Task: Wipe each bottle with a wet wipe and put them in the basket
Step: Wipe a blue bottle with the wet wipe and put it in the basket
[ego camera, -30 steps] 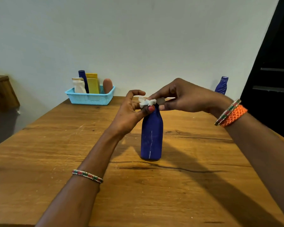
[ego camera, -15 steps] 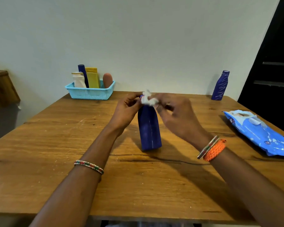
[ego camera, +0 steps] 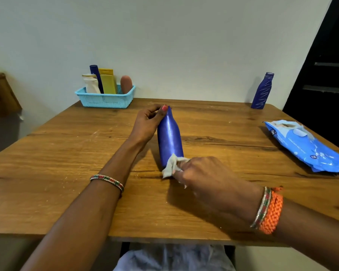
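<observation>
A dark blue bottle [ego camera: 169, 137] stands on the wooden table [ego camera: 67, 153] near its middle. My left hand [ego camera: 148, 124] grips the bottle's neck, thumb at the top. My right hand [ego camera: 205, 175] pinches a crumpled white wet wipe [ego camera: 171, 167] against the bottle's base. A second blue bottle [ego camera: 262, 91] stands at the table's far right edge by the wall. The light blue basket [ego camera: 106, 98] sits at the far left of the table and holds several bottles and tubes.
A blue pack of wet wipes [ego camera: 309, 147] lies on the right side of the table. A wooden piece of furniture [ego camera: 0, 94] is at the left. A dark doorway [ego camera: 329, 65] is at the right. The white wall stands behind the table.
My right hand has slid the wipe from the bottle's top down to its base. My left hand has kept its grip on the neck. The camera has tilted downwards.
</observation>
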